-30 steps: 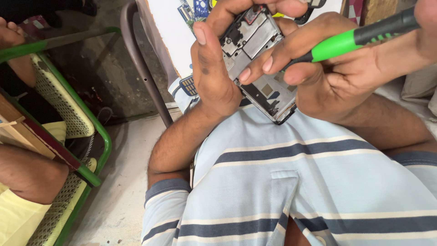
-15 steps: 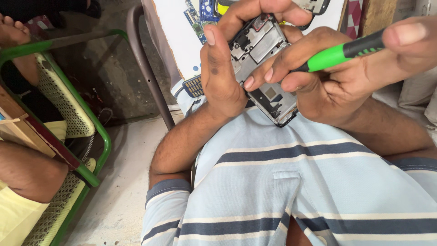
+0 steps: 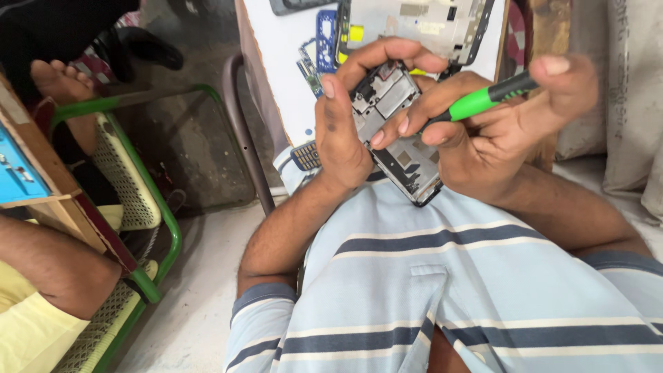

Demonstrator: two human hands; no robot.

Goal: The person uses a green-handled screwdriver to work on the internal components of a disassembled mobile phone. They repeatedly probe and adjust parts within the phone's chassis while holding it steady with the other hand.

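My left hand (image 3: 343, 131) grips an opened phone frame (image 3: 394, 131) with bare metal and circuit parts showing, thumb across its left edge and fingers curled over its top. My right hand (image 3: 490, 131) holds a screwdriver with a green and black handle (image 3: 487, 98), its tip hidden behind my fingers against the phone's middle. Two right fingers rest on the phone's face. The phone's lower end sticks out below both hands, above my striped shirt.
A white table (image 3: 283, 55) ahead carries another opened phone chassis (image 3: 421, 24), a blue circuit board (image 3: 324, 34) and a small keypad part (image 3: 305, 156). A green-framed chair (image 3: 148, 207) stands to the left. Another person's arm (image 3: 48, 269) and bare foot (image 3: 59, 79) are at the left.
The view has tilted down slightly, so the hands and phone sit lower in the frame. My right thumb has lifted off the screwdriver handle; both hands keep their hold.
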